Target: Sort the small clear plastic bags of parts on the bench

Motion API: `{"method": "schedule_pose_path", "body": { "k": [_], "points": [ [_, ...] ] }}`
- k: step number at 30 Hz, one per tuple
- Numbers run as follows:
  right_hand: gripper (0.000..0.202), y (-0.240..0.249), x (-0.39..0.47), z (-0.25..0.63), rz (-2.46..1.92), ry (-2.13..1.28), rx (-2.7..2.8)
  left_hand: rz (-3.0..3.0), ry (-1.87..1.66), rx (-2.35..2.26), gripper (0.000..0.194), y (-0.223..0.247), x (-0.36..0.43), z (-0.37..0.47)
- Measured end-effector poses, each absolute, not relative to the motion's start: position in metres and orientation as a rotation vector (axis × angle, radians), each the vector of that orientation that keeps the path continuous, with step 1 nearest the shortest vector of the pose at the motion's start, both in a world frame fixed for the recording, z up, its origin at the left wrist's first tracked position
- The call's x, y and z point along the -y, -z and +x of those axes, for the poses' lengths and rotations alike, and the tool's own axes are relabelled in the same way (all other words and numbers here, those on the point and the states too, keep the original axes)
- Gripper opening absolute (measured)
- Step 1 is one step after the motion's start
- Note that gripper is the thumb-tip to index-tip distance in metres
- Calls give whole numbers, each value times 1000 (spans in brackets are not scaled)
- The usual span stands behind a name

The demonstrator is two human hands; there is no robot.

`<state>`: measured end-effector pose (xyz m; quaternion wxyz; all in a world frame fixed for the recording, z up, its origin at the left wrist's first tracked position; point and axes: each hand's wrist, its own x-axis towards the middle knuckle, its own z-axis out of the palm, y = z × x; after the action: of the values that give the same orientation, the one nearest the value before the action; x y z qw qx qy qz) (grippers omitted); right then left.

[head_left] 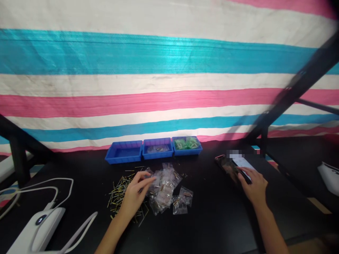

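My left hand [136, 188] is over the left edge of a heap of small clear plastic bags [164, 190], its fingers apart and partly bent, the fingertips touching or just above the bags. Beneath and beside it lies a spread of thin gold and silver metal pins [116, 194]. Two or three small bags [180, 205] with pins inside lie to the right of the heap. My right hand [254, 185] is open, its fingertips on the lower part of a phone [243, 163] with a lit screen. A dark phone or case [225, 164] lies just left of it.
Three blue trays stand at the back: one bare [124, 161], one with clear bags [158, 155], one with green packets [186, 152]. A white power device [39, 229] with cables is at front left. Black frame bars [283, 95] flank the black table [212, 218]; a striped sheet hangs behind.
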<state>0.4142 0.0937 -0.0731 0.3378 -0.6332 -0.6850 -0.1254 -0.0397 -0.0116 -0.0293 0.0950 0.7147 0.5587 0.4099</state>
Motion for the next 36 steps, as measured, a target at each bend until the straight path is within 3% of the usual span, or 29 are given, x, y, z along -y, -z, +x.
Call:
{"method": "schedule_pose_path", "body": {
  "k": [6, 10, 29, 36],
  "points": [
    [37, 79, -96, 419, -1610, 346, 1812, 2216, -1055, -1570, 33, 34, 13, -30],
    [37, 80, -96, 418, -1592, 312, 1905, 2183, -955, -1569, 28, 36, 15, -23],
    [27, 63, -86, 402, -1684, 338, 1920, 2282, -1115, -1682, 20, 41, 6, -38],
    [32, 61, -86, 396, -1689, 363, 1974, 2292, -1103, -1690, 20, 41, 7, -38]
  ]
}}
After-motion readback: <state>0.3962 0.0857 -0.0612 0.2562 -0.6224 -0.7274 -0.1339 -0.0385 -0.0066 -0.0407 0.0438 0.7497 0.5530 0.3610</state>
